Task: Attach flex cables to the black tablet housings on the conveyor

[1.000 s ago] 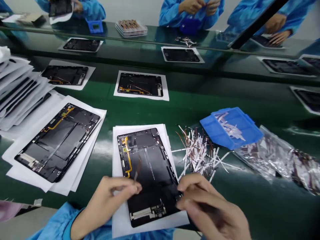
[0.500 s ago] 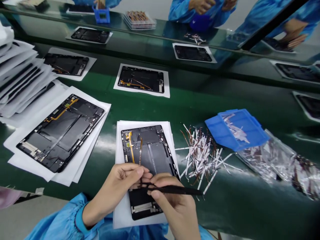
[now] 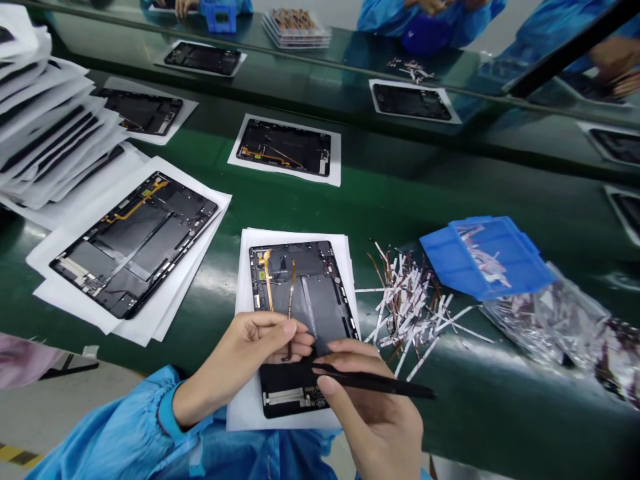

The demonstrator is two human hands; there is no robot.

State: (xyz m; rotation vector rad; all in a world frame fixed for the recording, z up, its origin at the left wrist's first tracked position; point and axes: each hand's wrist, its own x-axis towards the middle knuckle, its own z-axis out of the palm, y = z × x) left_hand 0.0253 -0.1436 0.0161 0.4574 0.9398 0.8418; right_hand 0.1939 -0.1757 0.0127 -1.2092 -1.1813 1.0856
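A black tablet frame (image 3: 305, 293) lies on white paper (image 3: 245, 407) right in front of me, an orange flex cable running down its left side. My left hand (image 3: 260, 350) pinches a thin brown flex strip (image 3: 291, 293) that stands up over the frame. My right hand (image 3: 375, 417) grips black tweezers (image 3: 375, 383), their tip meeting the lower end of the strip beside my left fingertips. Both hands hover over the frame's lower half, which they partly hide.
A second frame on paper (image 3: 135, 240) lies to the left, beside a stack of paper-wrapped units (image 3: 45, 140). Loose strips (image 3: 410, 307), a blue tray (image 3: 487, 257) and a plastic bag (image 3: 565, 327) sit right. More frames lie on the green belt (image 3: 400, 200); other workers' blue sleeves (image 3: 430, 17) beyond.
My right hand picked up the tweezers and brought them to the strip. The strip in my left fingers rose upright over the frame. The view shifted down and left.
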